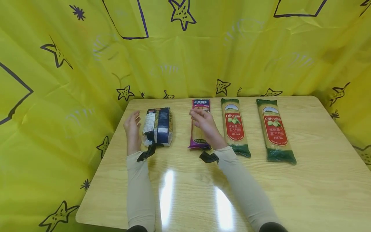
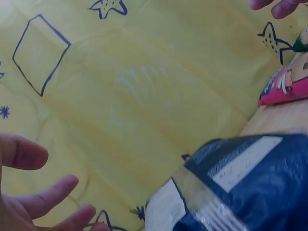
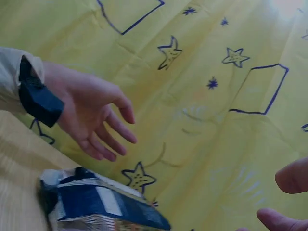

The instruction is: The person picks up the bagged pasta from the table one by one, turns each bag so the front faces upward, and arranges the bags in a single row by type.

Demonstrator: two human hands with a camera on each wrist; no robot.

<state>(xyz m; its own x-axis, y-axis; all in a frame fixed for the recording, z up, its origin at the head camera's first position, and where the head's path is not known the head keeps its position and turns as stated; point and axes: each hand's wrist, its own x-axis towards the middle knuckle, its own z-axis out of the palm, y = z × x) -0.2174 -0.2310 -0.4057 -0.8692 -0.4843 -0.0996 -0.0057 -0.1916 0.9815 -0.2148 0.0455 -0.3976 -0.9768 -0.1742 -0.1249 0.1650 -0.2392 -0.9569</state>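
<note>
My left hand (image 1: 132, 130) hovers at the left side of a dark blue bag of pasta (image 1: 163, 126), its fingers loosely bent and holding nothing. The bag has white labels and a clear part showing its contents; it also fills the lower right of the left wrist view (image 2: 260, 178). Over a pink and purple pack of pasta (image 1: 198, 133) is my right hand (image 1: 208, 127), hiding part of the pack. Its fingers are slightly bent with nothing between them. The right wrist view shows my left hand (image 3: 91, 108) raised above the blue bag (image 3: 103, 204).
Two long green-ended packs of spaghetti with red labels, a nearer one (image 1: 234, 127) and a farther one (image 1: 275, 130), lie to the right of my right hand. All packs rest on a light wooden table (image 1: 185, 199). A yellow curtain (image 1: 203, 58) with drawn stars hangs behind it.
</note>
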